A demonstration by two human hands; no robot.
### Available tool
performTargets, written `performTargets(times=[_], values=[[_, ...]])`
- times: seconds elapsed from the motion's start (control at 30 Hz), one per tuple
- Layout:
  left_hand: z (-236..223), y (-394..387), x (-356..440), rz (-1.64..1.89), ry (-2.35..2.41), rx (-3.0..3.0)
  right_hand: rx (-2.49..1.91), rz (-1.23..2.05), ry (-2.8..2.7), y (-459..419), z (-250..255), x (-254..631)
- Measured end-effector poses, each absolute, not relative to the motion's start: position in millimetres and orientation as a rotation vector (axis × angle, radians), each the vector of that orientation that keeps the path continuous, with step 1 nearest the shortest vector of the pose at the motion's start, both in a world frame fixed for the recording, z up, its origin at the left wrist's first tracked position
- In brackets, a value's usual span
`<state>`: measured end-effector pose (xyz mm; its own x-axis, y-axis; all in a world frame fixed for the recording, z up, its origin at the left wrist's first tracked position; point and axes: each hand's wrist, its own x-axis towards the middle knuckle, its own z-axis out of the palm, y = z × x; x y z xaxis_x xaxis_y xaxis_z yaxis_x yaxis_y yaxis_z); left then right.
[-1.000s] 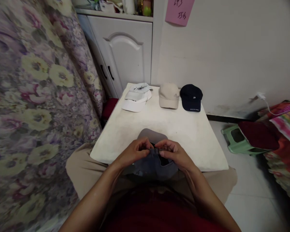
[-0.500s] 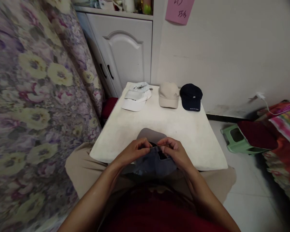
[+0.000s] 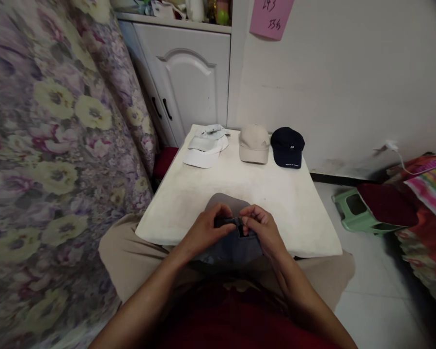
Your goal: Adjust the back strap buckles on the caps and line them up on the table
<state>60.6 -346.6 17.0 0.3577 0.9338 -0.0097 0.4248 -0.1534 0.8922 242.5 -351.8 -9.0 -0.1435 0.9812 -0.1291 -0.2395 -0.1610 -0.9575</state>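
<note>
A dark grey-blue baseball cap (image 3: 229,248) lies at the table's near edge, its lighter grey brim (image 3: 228,200) pointing away from me. My left hand (image 3: 212,227) grips the strap side at the back opening, thumb and fingers closed on the band. With thumb and forefinger, my right hand (image 3: 258,224) pinches the strap near the right of that opening. The fingertips nearly meet, and the fastening between them is too small to make out. Farther back sit a white cap (image 3: 205,145), a beige cap (image 3: 254,144) and a navy cap (image 3: 288,147).
The cream-covered table (image 3: 189,194) stands before my knees. Behind it are a white cabinet (image 3: 189,72) and a wall with a pink paper (image 3: 271,19). A floral curtain (image 3: 58,169) hangs on the left. At right is a green stool (image 3: 356,208) with a dark red top.
My left hand has shifted slightly right along the cap's strap, its thumb closer to my right hand. The right fingers have changed their pinch a little. The other caps have stayed put.
</note>
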Motion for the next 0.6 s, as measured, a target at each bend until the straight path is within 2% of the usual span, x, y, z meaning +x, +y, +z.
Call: performTargets(times=[0.23, 0.6], values=[[2, -359, 75, 0.831, 1.321, 2.064, -1.056, 1.518, -0.95, -352, -10, 238], [-5, -357, 72, 0.877, 1.21, 2.096, -1.045, 1.539, -0.958, -350, -11, 242]])
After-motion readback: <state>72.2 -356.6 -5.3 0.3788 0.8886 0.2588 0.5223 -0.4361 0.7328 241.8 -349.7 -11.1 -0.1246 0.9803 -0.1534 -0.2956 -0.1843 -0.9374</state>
